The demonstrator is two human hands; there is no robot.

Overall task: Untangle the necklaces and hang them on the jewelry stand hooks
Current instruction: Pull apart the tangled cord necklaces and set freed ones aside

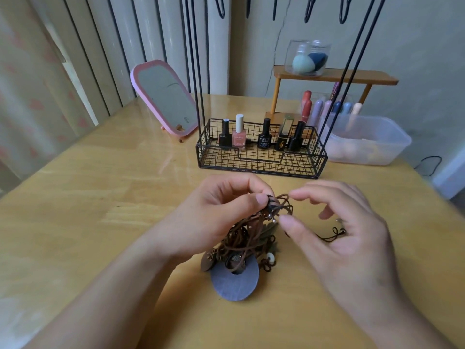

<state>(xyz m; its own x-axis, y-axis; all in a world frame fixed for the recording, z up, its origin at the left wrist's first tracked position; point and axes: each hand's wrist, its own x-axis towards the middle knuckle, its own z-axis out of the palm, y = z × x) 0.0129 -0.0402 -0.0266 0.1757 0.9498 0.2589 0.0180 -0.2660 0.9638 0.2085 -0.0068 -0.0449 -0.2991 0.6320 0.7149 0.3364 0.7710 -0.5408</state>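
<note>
left hand [219, 212] pinches knotted necklaces [254, 233]; right hand [337, 222] pinches brown cord loop [284, 199].

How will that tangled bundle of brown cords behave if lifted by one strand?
Probably floppy: the cords sag in loose loops below the left hand. The whole clump likely comes up together, as strands cross densely. The grey disc pendant probably dangles and swings. The right hand pinches one loop.

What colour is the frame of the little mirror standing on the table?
Pink. The mirror frame shows clearly in the head view, left of the wire basket.
</note>
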